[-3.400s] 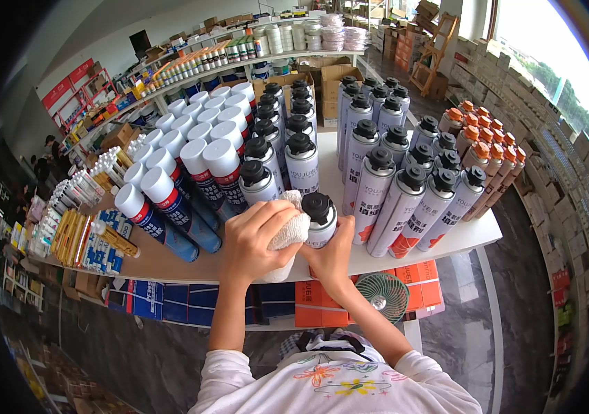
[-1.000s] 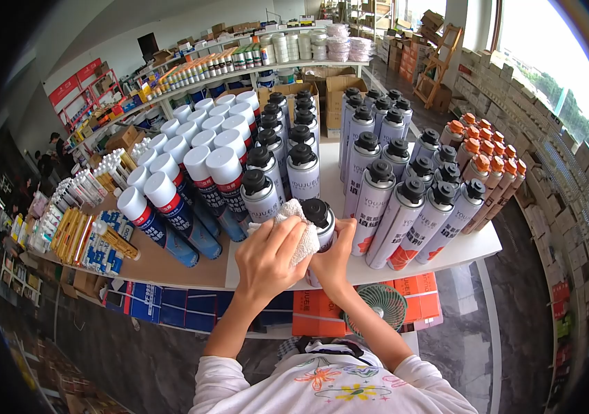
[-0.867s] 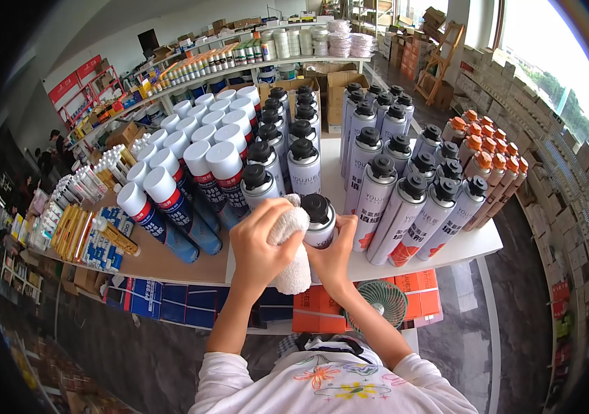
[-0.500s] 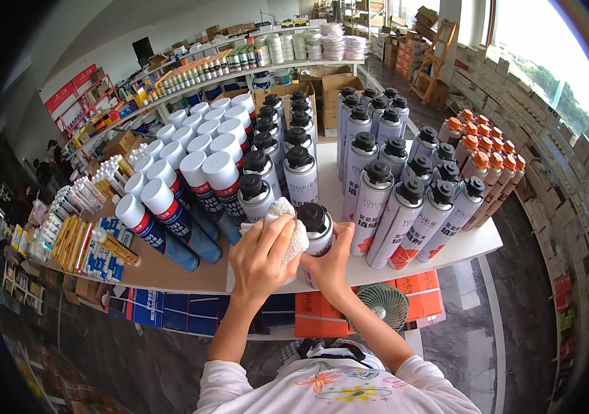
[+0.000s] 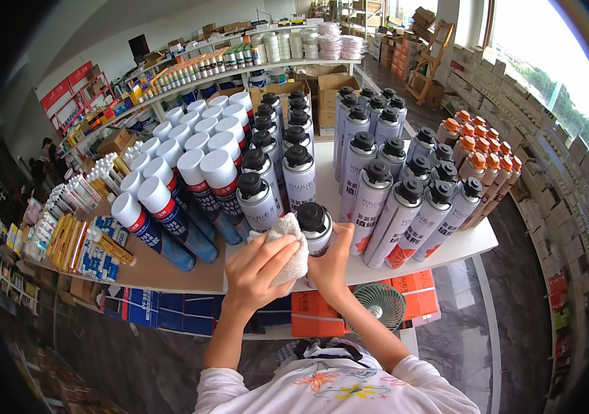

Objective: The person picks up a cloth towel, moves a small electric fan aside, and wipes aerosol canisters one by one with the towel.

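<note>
A bunched white cloth [image 5: 297, 252] is gripped in my left hand [image 5: 256, 270], its fingers closed over it. The cloth rests against the left side of a polyurethane foam can [image 5: 317, 241] with a black cap. My right hand [image 5: 331, 265] wraps round that can's right side, and the can stands roughly upright at the table's front edge. My hands hide most of its lower body. Just behind are more black-capped foam cans [image 5: 300, 181], and another group of foam cans [image 5: 376, 196] stands close to the right of my right hand.
White-capped spray cans [image 5: 163, 207] fill the left of the white table [image 5: 477, 243]. Orange-capped cans [image 5: 491, 169] stand at its far right. Sealant tubes [image 5: 77, 245] lie farther left. Below the front edge are orange boxes [image 5: 318, 314] and a green fan [image 5: 379, 307].
My left hand and the cloth have moved slightly down along the can's side. The right hand keeps its grip on the can. The view has shifted a little.
</note>
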